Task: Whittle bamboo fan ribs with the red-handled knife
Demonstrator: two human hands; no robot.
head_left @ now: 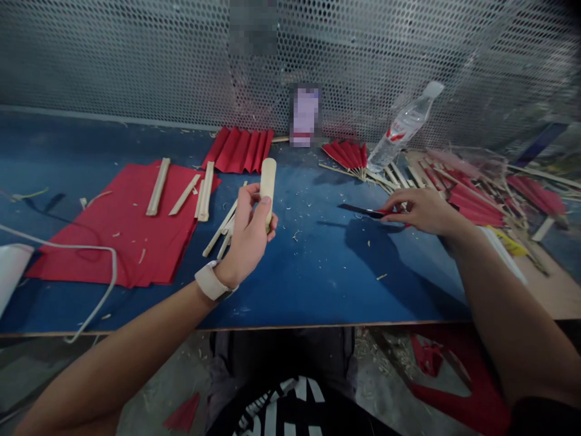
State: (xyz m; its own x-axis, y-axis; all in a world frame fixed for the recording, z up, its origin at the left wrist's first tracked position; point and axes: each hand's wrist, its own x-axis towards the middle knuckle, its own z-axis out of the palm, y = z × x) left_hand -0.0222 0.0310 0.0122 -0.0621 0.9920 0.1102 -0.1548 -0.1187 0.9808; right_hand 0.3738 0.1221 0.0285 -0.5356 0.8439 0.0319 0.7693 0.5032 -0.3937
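My left hand is closed around a pale bamboo piece with a rounded top, held upright above the table. A white band circles that wrist. In my right hand is a knife with a dark blade pointing left and a bit of red handle showing between the fingers. Below and left of my left hand lie loose bamboo strips. Red paper sheets lie further left, with bamboo bundles resting on them.
Pleated red paper and a small red fan lie at the back. A water bottle leans against the perforated metal panel, near a blurred phone-like object. Bamboo sticks and red fans crowd the right. A white cable crosses the left.
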